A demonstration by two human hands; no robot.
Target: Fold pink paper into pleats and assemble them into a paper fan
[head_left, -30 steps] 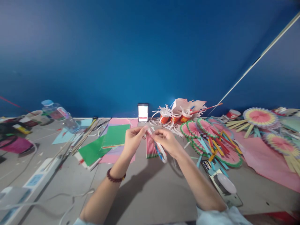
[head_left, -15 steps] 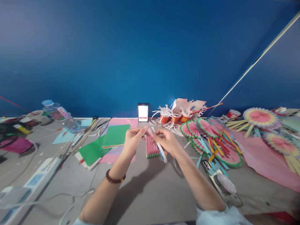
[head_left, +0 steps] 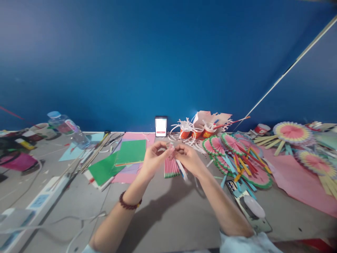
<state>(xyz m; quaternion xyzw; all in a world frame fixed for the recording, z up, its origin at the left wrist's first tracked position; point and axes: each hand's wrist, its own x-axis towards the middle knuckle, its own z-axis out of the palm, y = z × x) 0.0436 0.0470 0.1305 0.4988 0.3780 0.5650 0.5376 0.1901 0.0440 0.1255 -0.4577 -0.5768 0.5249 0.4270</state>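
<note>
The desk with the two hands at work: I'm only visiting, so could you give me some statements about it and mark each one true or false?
1. The beaded bracelet is on the right wrist. False: it is on the left wrist.
2. A white band shows just below the right hand. True.
3. The green sheets lie to the right of the hands. False: they lie to the left.
4. The pleated pink paper shows green at its near end. True.
5. The plastic bottle has a red cap. False: the cap is blue.
6. A lit screen stands near the blue wall. True.
</note>
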